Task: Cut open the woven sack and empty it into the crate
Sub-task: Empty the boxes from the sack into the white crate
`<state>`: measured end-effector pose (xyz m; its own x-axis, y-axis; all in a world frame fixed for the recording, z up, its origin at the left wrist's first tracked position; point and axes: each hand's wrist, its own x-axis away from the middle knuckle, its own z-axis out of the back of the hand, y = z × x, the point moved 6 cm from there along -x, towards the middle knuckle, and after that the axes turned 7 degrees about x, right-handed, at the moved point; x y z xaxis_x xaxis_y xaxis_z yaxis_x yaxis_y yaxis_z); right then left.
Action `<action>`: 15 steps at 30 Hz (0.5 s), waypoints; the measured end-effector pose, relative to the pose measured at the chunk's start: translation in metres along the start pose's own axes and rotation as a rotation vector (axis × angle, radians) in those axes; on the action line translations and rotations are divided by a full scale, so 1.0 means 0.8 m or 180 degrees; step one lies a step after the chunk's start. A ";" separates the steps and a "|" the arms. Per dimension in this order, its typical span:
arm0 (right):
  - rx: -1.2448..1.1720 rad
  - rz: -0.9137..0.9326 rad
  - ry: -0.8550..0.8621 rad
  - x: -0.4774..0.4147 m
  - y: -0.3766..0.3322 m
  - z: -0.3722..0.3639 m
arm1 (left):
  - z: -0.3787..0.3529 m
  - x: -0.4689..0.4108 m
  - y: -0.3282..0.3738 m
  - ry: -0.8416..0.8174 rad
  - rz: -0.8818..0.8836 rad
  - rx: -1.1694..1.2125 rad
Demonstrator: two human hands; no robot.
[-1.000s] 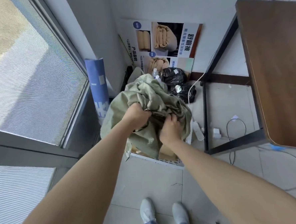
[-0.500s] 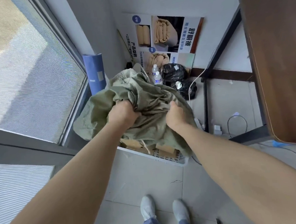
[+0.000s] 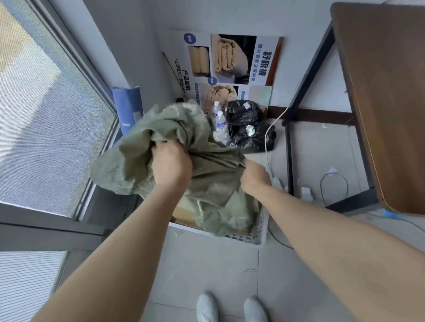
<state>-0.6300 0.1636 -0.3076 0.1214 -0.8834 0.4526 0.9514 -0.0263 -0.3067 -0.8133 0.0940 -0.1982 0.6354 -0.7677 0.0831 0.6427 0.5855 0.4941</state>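
A crumpled olive-green woven sack hangs above a white plastic crate on the floor. My left hand grips a bunch of the sack near its top. My right hand grips the sack's right edge, pulling the cloth taut between the two hands. The sack's loose end droops into the crate. Brown cardboard pieces show inside the crate under the sack; the rest of its contents are hidden.
A blue roll leans by the window at left. Two water bottles and black bags sit behind the crate. A dark-framed wooden table stands at right, with cables and a power strip on the floor.
Both hands have lifted the sack and spread apart, stretching it out. The left part of the sack has swung out toward the window. More of the crate shows below.
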 end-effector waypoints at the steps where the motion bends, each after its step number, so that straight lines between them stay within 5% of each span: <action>1: 0.0078 -0.0003 -0.0066 0.001 0.002 -0.002 | 0.002 0.000 0.007 -0.0029 -0.0073 0.0060; 7: -0.0349 0.0097 -0.0080 0.003 -0.011 -0.004 | 0.016 -0.007 0.013 0.0169 -0.0286 0.0131; 15: -0.0207 0.0140 -0.0778 0.020 -0.025 -0.021 | 0.034 0.000 0.018 0.0276 -0.0376 0.0691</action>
<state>-0.6522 0.1420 -0.3085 0.2347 -0.7451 0.6243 0.9245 -0.0275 -0.3803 -0.8159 0.0950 -0.1677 0.6018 -0.7967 -0.0562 0.6137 0.4163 0.6709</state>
